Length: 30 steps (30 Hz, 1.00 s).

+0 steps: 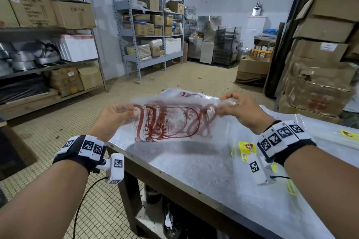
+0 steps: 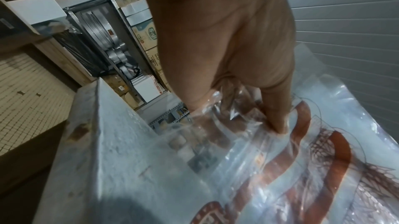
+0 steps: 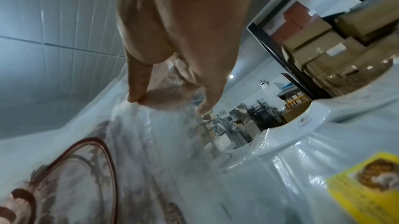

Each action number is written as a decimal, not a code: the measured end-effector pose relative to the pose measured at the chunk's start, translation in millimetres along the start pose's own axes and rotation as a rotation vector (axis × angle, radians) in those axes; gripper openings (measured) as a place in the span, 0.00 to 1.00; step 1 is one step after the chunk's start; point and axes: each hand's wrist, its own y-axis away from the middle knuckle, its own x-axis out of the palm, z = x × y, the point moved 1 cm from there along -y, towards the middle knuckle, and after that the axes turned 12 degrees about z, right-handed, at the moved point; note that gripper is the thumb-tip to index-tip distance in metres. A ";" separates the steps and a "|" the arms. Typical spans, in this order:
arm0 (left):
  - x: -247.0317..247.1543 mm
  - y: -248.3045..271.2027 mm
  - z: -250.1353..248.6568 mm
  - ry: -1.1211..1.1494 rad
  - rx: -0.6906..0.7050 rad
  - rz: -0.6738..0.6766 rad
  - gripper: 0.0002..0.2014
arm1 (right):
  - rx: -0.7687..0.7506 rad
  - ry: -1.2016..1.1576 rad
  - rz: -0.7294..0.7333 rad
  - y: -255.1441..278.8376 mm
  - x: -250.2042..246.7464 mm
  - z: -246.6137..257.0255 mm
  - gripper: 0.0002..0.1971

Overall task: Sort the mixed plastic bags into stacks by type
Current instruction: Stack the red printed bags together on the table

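A clear plastic bag with a red print (image 1: 171, 122) hangs stretched above the metal table (image 1: 174, 161). My left hand (image 1: 116, 115) pinches its left edge, and my right hand (image 1: 235, 106) pinches its right edge. The left wrist view shows thumb and fingers (image 2: 276, 118) curled into the red-print bag (image 2: 302, 168). In the right wrist view the fingers (image 3: 138, 89) pinch the same bag (image 3: 108, 168). More red-print bags (image 1: 186, 94) lie flat at the table's far edge. Clear bags with a yellow label (image 1: 245, 150) lie under my right wrist, seen also as yellow-label bags (image 3: 364, 186).
Another pile of clear yellow-labelled bags (image 1: 334, 134) covers the table's right side. The table's left edge (image 1: 124, 157) drops to tiled floor (image 1: 48, 132). Metal shelves with boxes (image 1: 48, 31) stand left and behind; stacked cartons (image 1: 322, 60) stand right.
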 end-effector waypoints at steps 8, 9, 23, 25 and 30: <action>1.3 4.6 7.8 0.059 0.039 -0.017 0.07 | -0.029 -0.450 -0.080 -5.4 17.0 -12.2 0.26; 0.5 4.9 9.2 0.061 0.038 -0.023 0.08 | -0.030 -0.450 -0.073 -5.0 19.4 -14.0 0.22; -3.1 9.7 14.2 -0.080 0.032 -0.008 0.15 | -0.059 -0.373 -0.065 -8.1 28.5 -31.9 0.12; -2.1 11.8 16.9 -0.120 0.030 0.023 0.14 | -0.054 -0.336 -0.062 -7.9 27.9 -36.7 0.12; 2.8 11.8 7.6 -0.135 0.041 0.012 0.19 | -0.092 -0.326 -0.068 -4.1 28.8 -29.8 0.09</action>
